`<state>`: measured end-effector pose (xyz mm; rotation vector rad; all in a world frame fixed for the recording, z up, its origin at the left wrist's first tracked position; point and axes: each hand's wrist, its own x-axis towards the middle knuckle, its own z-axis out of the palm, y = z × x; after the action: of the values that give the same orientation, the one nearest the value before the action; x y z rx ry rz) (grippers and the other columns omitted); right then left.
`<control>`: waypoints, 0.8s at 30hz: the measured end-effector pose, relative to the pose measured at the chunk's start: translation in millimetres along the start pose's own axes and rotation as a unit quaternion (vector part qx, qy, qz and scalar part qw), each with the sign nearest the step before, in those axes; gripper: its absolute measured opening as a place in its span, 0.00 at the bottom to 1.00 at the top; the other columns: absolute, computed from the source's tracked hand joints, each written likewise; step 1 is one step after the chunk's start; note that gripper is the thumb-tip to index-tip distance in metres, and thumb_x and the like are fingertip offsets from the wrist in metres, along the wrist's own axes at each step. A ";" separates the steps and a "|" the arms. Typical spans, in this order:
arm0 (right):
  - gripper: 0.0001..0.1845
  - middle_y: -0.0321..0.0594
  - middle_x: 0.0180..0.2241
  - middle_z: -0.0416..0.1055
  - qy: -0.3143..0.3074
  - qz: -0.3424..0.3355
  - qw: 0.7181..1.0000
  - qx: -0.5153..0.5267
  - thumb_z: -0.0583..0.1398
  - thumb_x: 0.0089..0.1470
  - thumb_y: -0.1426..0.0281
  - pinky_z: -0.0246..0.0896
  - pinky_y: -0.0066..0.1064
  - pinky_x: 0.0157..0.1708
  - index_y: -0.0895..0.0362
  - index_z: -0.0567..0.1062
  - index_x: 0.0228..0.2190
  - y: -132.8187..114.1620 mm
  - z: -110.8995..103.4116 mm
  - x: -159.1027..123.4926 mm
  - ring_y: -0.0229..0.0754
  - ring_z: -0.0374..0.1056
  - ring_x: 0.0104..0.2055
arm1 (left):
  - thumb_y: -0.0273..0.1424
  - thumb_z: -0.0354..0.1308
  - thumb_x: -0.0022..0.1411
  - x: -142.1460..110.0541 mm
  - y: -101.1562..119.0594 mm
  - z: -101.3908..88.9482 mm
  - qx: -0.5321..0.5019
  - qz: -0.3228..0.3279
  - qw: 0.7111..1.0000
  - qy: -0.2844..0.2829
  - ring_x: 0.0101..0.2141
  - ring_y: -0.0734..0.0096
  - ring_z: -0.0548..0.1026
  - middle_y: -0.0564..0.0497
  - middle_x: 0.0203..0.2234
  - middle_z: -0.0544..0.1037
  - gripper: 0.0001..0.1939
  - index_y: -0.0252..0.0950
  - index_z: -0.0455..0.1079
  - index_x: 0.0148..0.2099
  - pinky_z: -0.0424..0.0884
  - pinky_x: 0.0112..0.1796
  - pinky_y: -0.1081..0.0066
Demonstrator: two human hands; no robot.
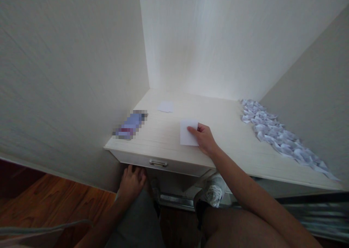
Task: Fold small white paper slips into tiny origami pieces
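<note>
My right hand (204,139) rests on the pale wooden desk (231,131), its fingers pinched on the right edge of a small white square sheet of paper (188,131) that lies flat on the top. My left hand (132,181) is down below the desk edge on my knee, fingers loosely curled with nothing in them that I can see. A second small white sheet (165,106) lies farther back on the desk. A heap of several folded white paper pieces (278,133) runs along the right side.
A blurred purple object (130,125) lies at the desk's left edge. Walls close the desk in at left, back and right. A drawer with a metal handle (158,163) sits under the front edge. Crumpled white paper (215,191) lies below it, above brown wooden floor (54,200).
</note>
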<state>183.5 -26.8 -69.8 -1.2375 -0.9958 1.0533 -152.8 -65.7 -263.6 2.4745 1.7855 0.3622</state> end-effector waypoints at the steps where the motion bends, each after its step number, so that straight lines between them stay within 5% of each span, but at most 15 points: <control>1: 0.19 0.38 0.30 0.80 0.001 0.000 1.000 -0.001 0.72 0.42 0.54 0.66 0.34 0.28 0.54 0.80 0.32 0.5 -0.3 0.1 0.44 0.71 0.28 | 0.34 0.55 0.67 -0.8 0.0 0.0 0.001 -0.001 1.000 0.000 0.53 0.45 0.71 0.39 0.50 0.79 0.17 0.40 0.79 0.54 0.71 0.53 0.49; 10: 0.18 0.38 0.29 0.80 0.002 0.006 1.000 0.009 0.72 0.42 0.56 0.66 0.33 0.27 0.54 0.81 0.32 -0.7 0.1 -0.8 0.43 0.71 0.28 | 0.33 0.51 0.71 -7.0 -3.7 -3.7 0.007 0.001 1.000 -0.025 0.50 0.52 0.73 0.39 0.50 0.77 0.19 0.39 0.77 0.58 0.73 0.52 0.56; 18: 0.17 0.37 0.28 0.80 -0.006 0.007 1.000 0.012 0.72 0.42 0.56 0.65 0.34 0.27 0.54 0.80 0.30 -1.8 0.4 -0.7 0.43 0.71 0.27 | 0.37 0.50 0.70 4.3 5.1 -4.7 0.037 -0.049 0.996 -0.061 0.49 0.45 0.70 0.31 0.51 0.74 0.21 0.27 0.75 0.54 0.73 0.47 0.50; 24: 0.17 0.37 0.29 0.80 -0.006 0.007 1.000 0.013 0.72 0.42 0.56 0.65 0.34 0.28 0.53 0.81 0.31 -2.3 0.6 -0.7 0.44 0.72 0.28 | 0.36 0.51 0.71 1.9 7.5 -11.9 0.041 -0.035 0.994 -0.090 0.53 0.48 0.69 0.36 0.57 0.71 0.19 0.36 0.73 0.58 0.73 0.48 0.53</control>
<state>183.0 -27.4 -67.5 -1.2192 -0.9811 1.0815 -148.0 -67.4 -250.3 2.4021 1.8406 0.0588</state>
